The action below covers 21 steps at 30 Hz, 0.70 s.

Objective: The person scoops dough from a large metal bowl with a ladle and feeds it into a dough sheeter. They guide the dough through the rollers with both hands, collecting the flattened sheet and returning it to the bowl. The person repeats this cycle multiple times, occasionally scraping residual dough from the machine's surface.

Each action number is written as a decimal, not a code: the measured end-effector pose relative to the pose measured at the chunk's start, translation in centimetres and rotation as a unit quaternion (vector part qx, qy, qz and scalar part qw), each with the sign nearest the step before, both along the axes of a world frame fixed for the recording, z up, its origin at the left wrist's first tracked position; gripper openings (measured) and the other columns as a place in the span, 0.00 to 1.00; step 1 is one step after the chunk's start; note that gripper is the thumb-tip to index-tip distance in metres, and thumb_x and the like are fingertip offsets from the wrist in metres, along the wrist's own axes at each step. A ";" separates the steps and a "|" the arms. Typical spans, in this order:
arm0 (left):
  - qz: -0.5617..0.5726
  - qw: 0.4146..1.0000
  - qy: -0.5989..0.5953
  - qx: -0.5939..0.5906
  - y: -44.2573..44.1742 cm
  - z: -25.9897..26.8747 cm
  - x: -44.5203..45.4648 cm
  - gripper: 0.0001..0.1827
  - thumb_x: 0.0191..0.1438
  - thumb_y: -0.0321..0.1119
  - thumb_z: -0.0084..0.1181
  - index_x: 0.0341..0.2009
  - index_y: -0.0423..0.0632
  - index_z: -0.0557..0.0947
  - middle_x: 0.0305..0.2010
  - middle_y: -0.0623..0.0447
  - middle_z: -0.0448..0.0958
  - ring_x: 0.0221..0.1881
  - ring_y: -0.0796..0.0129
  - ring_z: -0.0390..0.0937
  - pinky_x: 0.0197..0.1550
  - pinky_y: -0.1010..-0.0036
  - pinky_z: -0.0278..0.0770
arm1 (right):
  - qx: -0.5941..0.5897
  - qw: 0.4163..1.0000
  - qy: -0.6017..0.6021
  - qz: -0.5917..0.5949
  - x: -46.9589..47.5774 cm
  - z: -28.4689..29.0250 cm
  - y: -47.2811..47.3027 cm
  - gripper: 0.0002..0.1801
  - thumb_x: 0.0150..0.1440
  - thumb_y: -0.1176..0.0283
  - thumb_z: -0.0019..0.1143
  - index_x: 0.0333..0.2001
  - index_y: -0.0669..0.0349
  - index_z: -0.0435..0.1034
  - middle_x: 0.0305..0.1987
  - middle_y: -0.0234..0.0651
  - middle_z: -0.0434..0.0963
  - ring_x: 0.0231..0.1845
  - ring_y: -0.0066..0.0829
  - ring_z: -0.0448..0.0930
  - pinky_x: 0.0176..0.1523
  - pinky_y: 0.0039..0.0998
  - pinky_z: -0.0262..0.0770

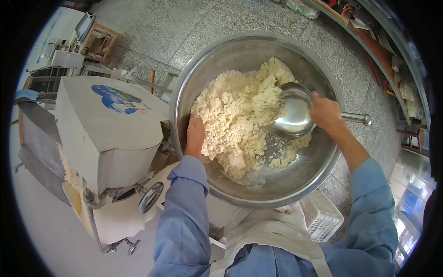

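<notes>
A wide stainless steel bowl (258,38) is in front of me, holding a heap of crumbly, pale yellow dough (228,117). My right hand (326,110) grips the handle of a large metal scoop (294,117) over the bowl's right side. Loose dough at the mouth of the scoop looks blurred. The handle's end sticks out past the bowl's rim. At the left inside of the bowl, my left hand (195,135) rests against the edge of the heap. Its fingertips are partly hidden, so its grip is unclear.
A white-cased machine (114,128) with a metal handwheel (151,197) stands close on the left, with pale dough on its side. A white plastic crate (322,216) sits below the bowl at right. Loaded shelving (387,65) curves along the right. A wooden stand (100,43) is at far left.
</notes>
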<state>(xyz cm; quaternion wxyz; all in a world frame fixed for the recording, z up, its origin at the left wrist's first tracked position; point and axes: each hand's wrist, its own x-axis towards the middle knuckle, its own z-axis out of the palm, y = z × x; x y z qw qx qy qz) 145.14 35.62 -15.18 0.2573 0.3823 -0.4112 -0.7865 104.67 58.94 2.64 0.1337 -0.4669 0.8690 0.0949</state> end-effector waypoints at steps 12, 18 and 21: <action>0.099 0.974 -0.196 0.061 4.3 4.0 -3.9 0.25 0.66 0.44 0.38 0.60 0.41 0.70 0.55 0.50 0.72 0.52 0.66 0.69 0.54 0.72 0.66 | 0.043 0.987 -0.145 0.052 7.0 -6.0 -5.9 0.19 0.56 0.69 0.41 0.50 0.62 0.68 0.35 0.47 0.81 0.38 0.46 0.83 0.41 0.44 0.78; 0.074 0.978 -0.194 0.034 8.1 3.6 -8.1 0.24 0.65 0.46 0.45 0.55 0.40 0.75 0.50 0.49 0.75 0.49 0.64 0.71 0.54 0.71 0.69 | -0.013 0.986 -0.168 0.002 8.3 -8.8 -3.7 0.22 0.56 0.67 0.41 0.54 0.62 0.65 0.36 0.51 0.81 0.40 0.47 0.82 0.45 0.48 0.76; -0.118 0.949 -0.271 -0.114 12.6 5.4 -12.3 0.32 0.68 0.49 0.35 0.67 0.39 0.59 0.71 0.39 0.56 0.73 0.52 0.51 0.71 0.67 0.51 | -0.023 0.981 -0.191 0.009 7.5 -7.7 -3.4 0.22 0.57 0.67 0.40 0.55 0.62 0.65 0.35 0.50 0.80 0.40 0.46 0.82 0.45 0.47 0.77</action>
